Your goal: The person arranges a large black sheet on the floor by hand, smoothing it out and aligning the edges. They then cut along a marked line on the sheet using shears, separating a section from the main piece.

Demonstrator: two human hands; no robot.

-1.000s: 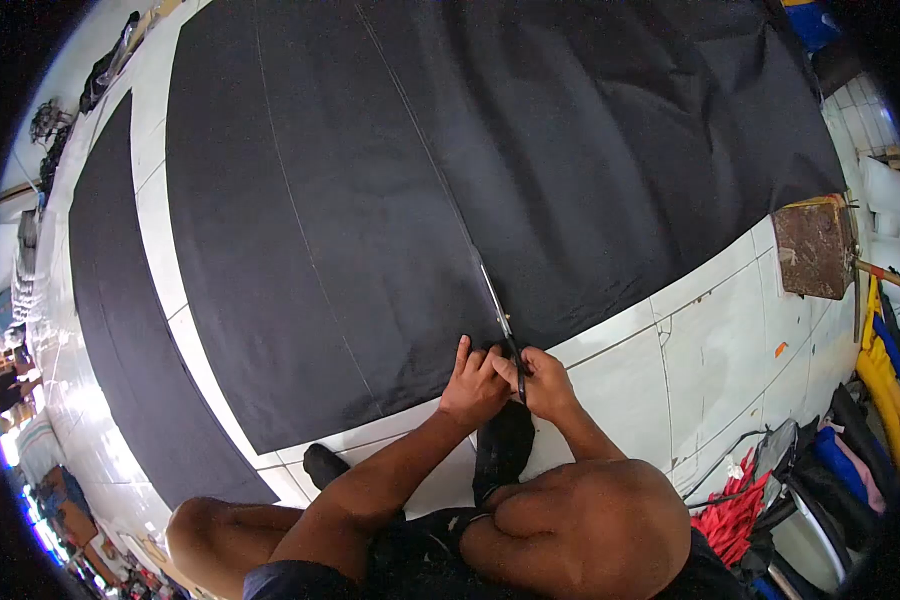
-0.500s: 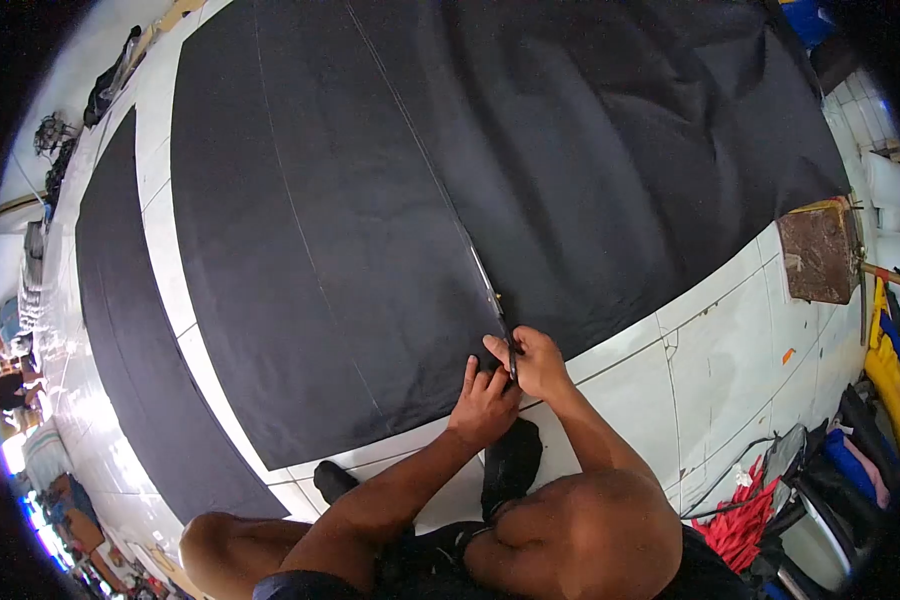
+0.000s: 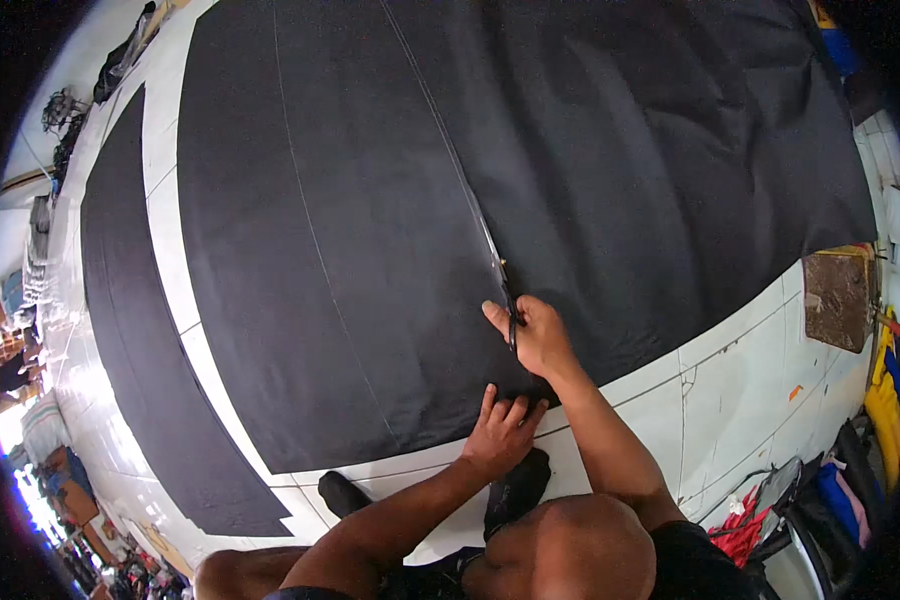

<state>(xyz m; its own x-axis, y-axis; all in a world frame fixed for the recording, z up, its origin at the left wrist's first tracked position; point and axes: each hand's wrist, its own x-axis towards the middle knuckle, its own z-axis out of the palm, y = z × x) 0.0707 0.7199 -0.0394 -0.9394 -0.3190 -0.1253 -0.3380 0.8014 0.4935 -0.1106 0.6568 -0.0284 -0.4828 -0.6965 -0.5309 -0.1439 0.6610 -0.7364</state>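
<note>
A large sheet of black fabric point(image 3: 390, 230) covers the floor, marked with thin pale lines running lengthwise. My right hand point(image 3: 540, 340) is closed around the handles of a pair of scissors point(image 3: 500, 270). Their blades point away from me along one pale line, lying over the fabric. Below it, my left hand point(image 3: 502, 438) rests on the near edge of the sheet, with fingers apart and pressing down. A separate black fabric strip point(image 3: 160, 340) lies to the left, with a band of white tile between it and the sheet.
White floor tiles point(image 3: 710, 390) show along the near edge. A brown block point(image 3: 838, 300) stands by the sheet's right corner. Red strips point(image 3: 738, 530) and a yellow bundle point(image 3: 885, 400) lie at the right. My dark-covered feet point(image 3: 345, 493) are near the fabric edge.
My right hand and the scissors have moved forward along the line, away from the near edge. The left hand, close beside the right before, now sits apart and lower in view.
</note>
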